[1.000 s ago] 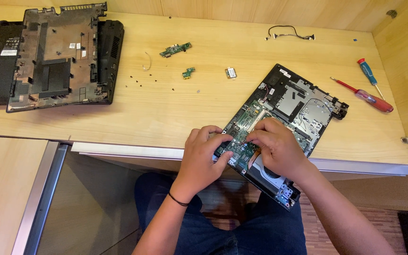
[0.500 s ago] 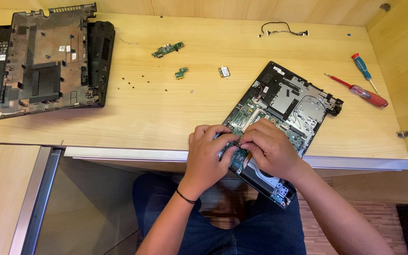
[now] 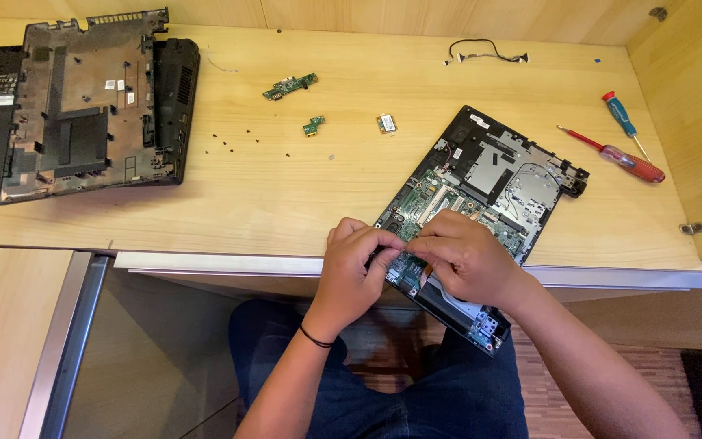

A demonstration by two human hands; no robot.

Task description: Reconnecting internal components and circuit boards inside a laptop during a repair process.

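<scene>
An opened laptop base with its green circuit board exposed lies slanted over the front edge of the wooden desk. My left hand and my right hand meet over the board's near end. The fingertips of both pinch at a small part on the green board, and they hide that part. A thin black band circles my left wrist.
A black laptop bottom cover lies at the far left. Small green boards, a small chip card, loose screws and a black cable lie on the desk. Two screwdrivers rest at the right.
The view has shifted slightly. Both hands stay on the board's near end, with the fingers drawn closer together.
</scene>
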